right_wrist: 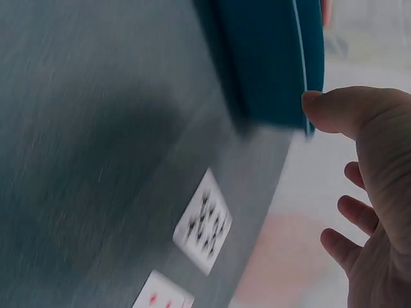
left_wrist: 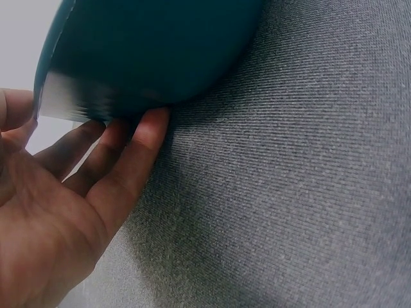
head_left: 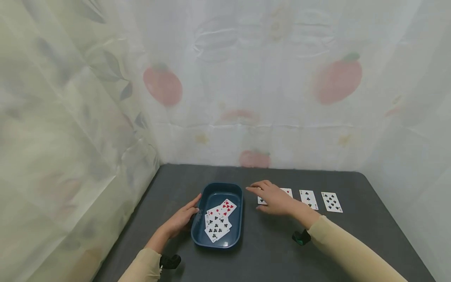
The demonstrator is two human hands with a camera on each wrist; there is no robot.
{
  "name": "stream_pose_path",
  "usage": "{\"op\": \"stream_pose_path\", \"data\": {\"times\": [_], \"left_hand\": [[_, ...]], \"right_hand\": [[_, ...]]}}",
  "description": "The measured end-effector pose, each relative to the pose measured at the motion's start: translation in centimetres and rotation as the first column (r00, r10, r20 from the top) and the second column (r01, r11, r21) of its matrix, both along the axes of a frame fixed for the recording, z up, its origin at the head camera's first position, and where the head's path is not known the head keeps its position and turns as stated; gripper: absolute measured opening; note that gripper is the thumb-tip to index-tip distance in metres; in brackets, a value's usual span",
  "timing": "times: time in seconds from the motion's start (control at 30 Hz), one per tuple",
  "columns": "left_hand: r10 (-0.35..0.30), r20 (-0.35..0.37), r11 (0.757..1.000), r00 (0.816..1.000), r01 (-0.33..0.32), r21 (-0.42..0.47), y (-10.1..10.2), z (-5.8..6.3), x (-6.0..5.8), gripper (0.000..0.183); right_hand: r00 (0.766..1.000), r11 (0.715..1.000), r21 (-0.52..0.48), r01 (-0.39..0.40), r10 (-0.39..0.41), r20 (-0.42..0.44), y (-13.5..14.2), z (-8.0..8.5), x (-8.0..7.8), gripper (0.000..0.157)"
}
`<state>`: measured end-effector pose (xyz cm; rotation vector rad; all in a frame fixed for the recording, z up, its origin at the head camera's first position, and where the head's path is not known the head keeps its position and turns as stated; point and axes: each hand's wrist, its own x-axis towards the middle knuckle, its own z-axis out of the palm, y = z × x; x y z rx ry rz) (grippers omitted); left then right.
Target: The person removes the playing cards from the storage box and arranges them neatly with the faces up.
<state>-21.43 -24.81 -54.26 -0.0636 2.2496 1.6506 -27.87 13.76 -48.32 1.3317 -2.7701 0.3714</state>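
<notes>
Though only in head view, cards (head_left: pixel 217 224) inside the blue tray (head_left: pixel 215 198).

Fruit-print curtains (head_left: pixel 275 78) behind dark table (head_left: pixel 271 254)

Fruit-patterned curtain (head_left: pixel 271 94) behind grey table (head_left: pixel 271 250)

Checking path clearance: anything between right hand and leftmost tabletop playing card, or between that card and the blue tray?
Nothing visible blocks the right hand from the leftmost tabletop playing card. Between that card and the blue tray, only the tray's raised right wall stands in the way.
</notes>
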Motion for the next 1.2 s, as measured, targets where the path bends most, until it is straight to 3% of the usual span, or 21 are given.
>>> {"op": "stream_pose_path", "data": {"times": [0.3,0.63,0.93,1.2], "left_hand": [[0.003,-0.001,1.000,1.000,-0.003,0.002,0.0,0.1,0.0,0.061],[-0.014,-0.005,1.000,1.000,0.014,-0.005,-0.3,0.3,0.0,0.061],[-0.027,0.000,1.000,1.000,0.027,0.001,-0.3,0.4,0.0,0.060],[-0.034,-0.009,0.999,0.999,0.034,-0.003,-0.3,0.4,0.0,0.060]], "right_hand": [[0.984,0.982,0.071,-0.176,0.178,-0.019,-6.1,-0.4,2.2,0.069],[0.950,0.926,0.236,-0.295,0.311,-0.031,-12.2,-2.2,4.1,0.052],[0.941,0.870,0.363,-0.333,0.330,0.071,-13.7,-2.5,4.6,0.048],[0.960,0.862,0.426,-0.275,0.225,0.165,-14.2,-2.5,4.9,0.056]]}}
